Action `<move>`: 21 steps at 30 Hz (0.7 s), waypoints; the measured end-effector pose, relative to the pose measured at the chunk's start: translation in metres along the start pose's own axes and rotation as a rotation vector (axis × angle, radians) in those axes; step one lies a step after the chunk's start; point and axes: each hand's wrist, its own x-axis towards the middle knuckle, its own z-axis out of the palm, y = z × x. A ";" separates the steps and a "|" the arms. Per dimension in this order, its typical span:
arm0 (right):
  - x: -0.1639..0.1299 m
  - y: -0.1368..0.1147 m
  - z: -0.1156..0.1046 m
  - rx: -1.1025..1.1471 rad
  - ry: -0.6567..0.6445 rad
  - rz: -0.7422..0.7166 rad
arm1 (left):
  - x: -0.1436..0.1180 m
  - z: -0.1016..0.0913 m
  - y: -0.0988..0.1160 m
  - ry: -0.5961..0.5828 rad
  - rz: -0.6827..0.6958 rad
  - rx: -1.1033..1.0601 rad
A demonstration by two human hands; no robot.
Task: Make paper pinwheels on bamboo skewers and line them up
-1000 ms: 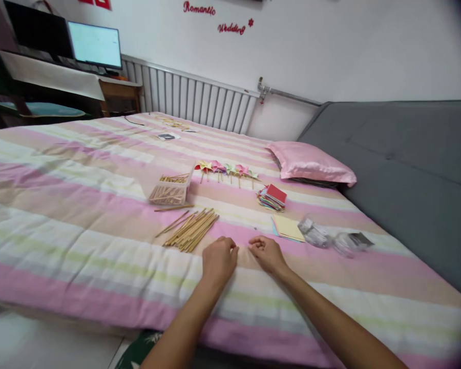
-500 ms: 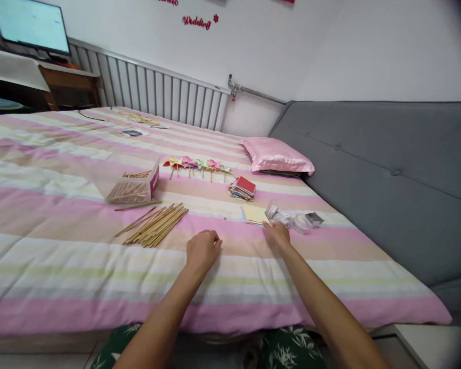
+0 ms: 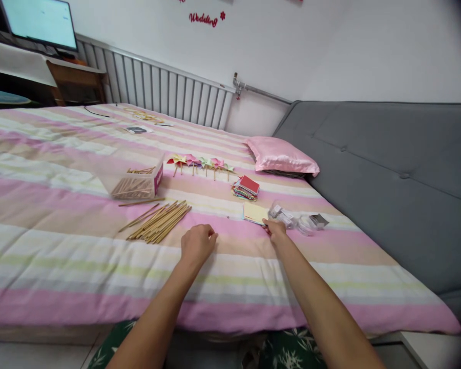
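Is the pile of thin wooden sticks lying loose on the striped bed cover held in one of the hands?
No, the pile of thin wooden sticks lies untouched on the striped bed cover, apart from the left hand.

Both forearms were bare to lower frame edge; no sleeves, watch, rings or gloves seen. Left hand [image 3: 196, 245] and right hand [image 3: 275, 230] were bare. Dark green garment with pale leaf print [image 3: 288, 348] showed at lap level.
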 end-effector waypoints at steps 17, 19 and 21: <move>-0.066 0.017 -0.063 -0.395 -0.120 -0.430 | -0.009 -0.002 -0.007 0.003 0.011 0.077; -0.068 0.013 -0.060 -0.432 -0.192 -0.582 | -0.009 -0.002 -0.007 0.002 0.019 0.088; -0.068 0.011 -0.056 -0.464 -0.258 -0.695 | -0.009 -0.002 -0.008 0.003 0.025 0.104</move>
